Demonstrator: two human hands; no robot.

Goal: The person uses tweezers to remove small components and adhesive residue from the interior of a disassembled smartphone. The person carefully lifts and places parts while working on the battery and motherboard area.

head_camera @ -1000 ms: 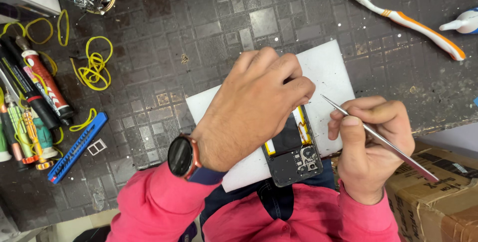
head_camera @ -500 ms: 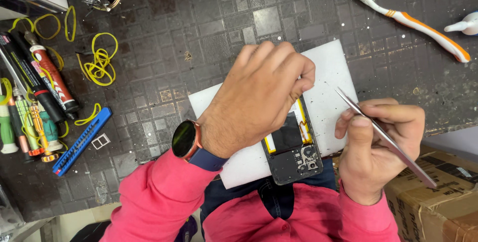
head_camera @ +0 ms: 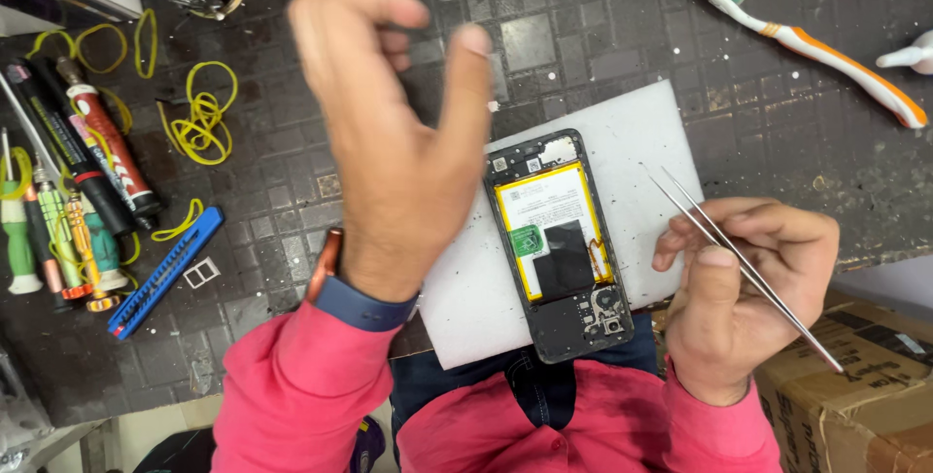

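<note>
An opened phone (head_camera: 559, 240) with its back off lies on a white foam pad (head_camera: 622, 133); its yellow-edged battery and black inner parts show. My left hand (head_camera: 398, 133) is lifted above the mat, left of the phone, fingers loosely curled and thumb out, with nothing visible in it. A watch sits on that wrist. My right hand (head_camera: 748, 298) hovers at the pad's right edge and grips thin metal tweezers (head_camera: 719, 240), whose tips point up-left toward the phone without touching it.
On the dark grid mat lie an orange-and-white toothbrush (head_camera: 816, 50), yellow rubber bands (head_camera: 199, 123), a blue flat tool (head_camera: 160, 274) and several screwdrivers and tubes (head_camera: 68, 210) at the left. A cardboard box (head_camera: 865, 385) stands at the lower right.
My left hand has lifted off the phone and swung left and up, uncovering it. The right hand with the tweezers has drifted slightly right.
</note>
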